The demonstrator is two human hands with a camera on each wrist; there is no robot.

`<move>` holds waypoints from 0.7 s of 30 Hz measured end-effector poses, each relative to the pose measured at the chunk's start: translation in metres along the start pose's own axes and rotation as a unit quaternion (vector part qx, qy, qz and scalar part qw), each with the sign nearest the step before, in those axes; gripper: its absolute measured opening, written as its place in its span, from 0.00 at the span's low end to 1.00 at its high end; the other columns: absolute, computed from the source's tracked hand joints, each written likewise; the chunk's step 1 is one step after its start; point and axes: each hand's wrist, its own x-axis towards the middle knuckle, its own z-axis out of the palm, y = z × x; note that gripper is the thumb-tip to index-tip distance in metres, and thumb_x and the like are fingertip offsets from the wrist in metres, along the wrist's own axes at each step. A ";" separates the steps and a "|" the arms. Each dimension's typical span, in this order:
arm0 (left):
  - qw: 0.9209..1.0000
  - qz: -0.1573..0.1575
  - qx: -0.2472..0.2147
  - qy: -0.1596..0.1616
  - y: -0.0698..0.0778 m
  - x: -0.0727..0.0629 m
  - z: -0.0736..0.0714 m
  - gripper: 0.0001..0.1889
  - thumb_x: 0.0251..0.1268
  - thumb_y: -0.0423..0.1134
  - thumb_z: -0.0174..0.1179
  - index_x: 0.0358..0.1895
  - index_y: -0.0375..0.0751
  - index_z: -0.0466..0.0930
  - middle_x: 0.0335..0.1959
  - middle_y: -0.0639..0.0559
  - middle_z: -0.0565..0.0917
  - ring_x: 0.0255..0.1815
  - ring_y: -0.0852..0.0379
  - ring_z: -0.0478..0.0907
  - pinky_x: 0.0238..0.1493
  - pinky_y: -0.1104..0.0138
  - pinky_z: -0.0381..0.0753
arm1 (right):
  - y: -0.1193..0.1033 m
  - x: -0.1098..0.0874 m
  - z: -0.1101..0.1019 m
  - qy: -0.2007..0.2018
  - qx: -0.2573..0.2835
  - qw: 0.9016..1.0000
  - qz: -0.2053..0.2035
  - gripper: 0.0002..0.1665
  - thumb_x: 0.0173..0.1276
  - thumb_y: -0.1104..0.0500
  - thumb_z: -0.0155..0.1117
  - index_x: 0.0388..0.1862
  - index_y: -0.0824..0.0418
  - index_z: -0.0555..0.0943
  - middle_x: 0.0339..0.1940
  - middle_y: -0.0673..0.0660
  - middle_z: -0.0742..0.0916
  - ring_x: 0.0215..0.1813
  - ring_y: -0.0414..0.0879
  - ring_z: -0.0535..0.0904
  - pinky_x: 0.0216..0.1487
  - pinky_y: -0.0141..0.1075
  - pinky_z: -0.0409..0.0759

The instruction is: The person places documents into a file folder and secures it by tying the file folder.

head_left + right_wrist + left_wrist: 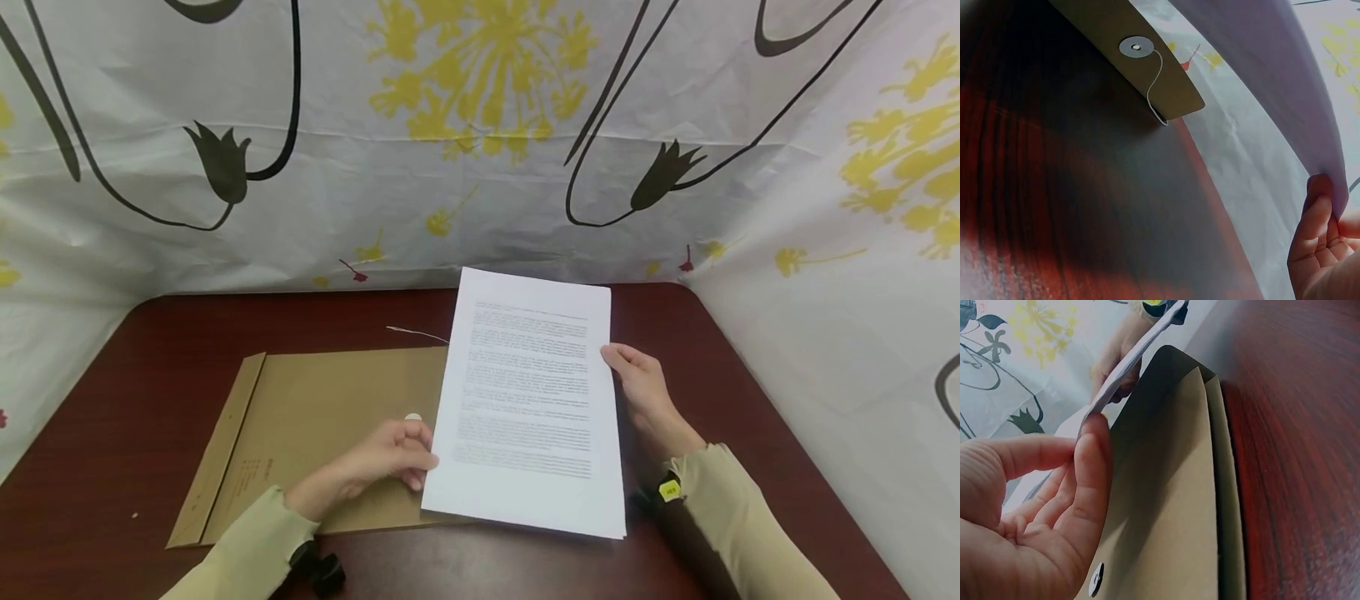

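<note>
A person's left grip (393, 458) and right grip (641, 383) pinch opposite edges of printed sheets (525, 392), raised over a brown envelope (330, 417) on a dark red table (82, 417). Only the right wrist view reveals the pale disc (1137, 47) anchoring the envelope's string (1154, 81); the sheets block that disc from the head view.

On the counter (97, 433) lies a string-tie envelope (337, 392); document sheets (525, 400), between left hand (393, 454) and right hand (641, 379), are above its right part; behind hangs a curtain (337, 200).
</note>
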 end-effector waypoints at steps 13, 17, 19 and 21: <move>0.995 -0.022 -0.013 -0.097 0.000 -0.003 0.024 0.05 0.55 0.26 0.60 0.31 0.28 0.73 0.21 0.43 0.82 0.20 0.58 0.80 0.23 0.73 0.79 | -0.002 0.005 0.005 0.006 -0.033 0.999 0.005 0.25 0.70 0.50 0.56 0.55 0.69 0.75 0.28 0.43 0.83 0.26 0.37 0.78 0.25 0.29 0.75; 0.994 -0.022 0.005 -0.104 0.002 -0.001 0.024 0.05 0.59 0.28 0.58 0.34 0.28 0.73 0.22 0.41 0.83 0.21 0.58 0.80 0.25 0.72 0.80 | -0.003 0.003 0.004 -0.013 -0.042 0.999 0.012 0.26 0.70 0.49 0.55 0.57 0.69 0.74 0.29 0.44 0.84 0.27 0.37 0.79 0.25 0.29 0.76; 0.996 -0.011 0.009 -0.085 0.003 0.003 0.021 0.08 0.62 0.30 0.56 0.39 0.26 0.73 0.25 0.40 0.83 0.22 0.57 0.81 0.26 0.70 0.80 | -0.003 0.002 0.004 -0.025 -0.038 0.999 0.018 0.27 0.71 0.49 0.54 0.58 0.69 0.73 0.30 0.44 0.84 0.28 0.37 0.80 0.26 0.30 0.77; 0.998 0.004 0.005 -0.055 0.005 0.009 0.016 0.12 0.65 0.32 0.53 0.45 0.23 0.72 0.27 0.39 0.83 0.23 0.56 0.81 0.27 0.69 0.81 | -0.003 0.001 0.005 -0.034 -0.031 0.999 0.023 0.27 0.70 0.49 0.55 0.57 0.69 0.73 0.29 0.44 0.84 0.28 0.38 0.80 0.26 0.30 0.77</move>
